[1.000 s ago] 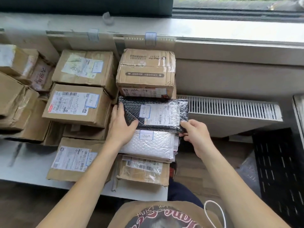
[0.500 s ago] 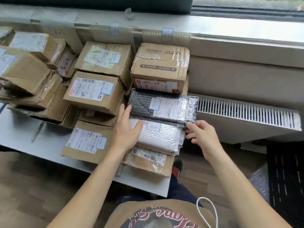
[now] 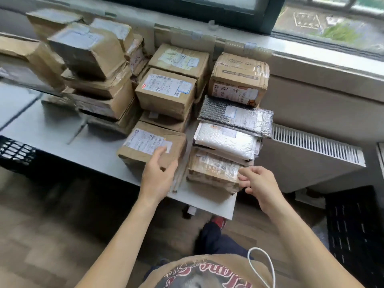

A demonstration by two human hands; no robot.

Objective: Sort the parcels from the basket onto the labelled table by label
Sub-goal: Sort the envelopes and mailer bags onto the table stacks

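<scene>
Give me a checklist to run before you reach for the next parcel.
1. Left hand empty: ok, fingers relaxed above a cardboard box.
2. Right hand empty: ok, holds nothing.
3. Set-down of the black bubble mailer: ok, it lies on the white bubble mailer, no hand touching.
4. Mailer squared with its stack: not ok, its right end juts past the parcels beneath.
5. Label matches that table spot: cannot tell, print is blurred.
6. Parcels left in the black crate: cannot tell, inside hidden.
</scene>
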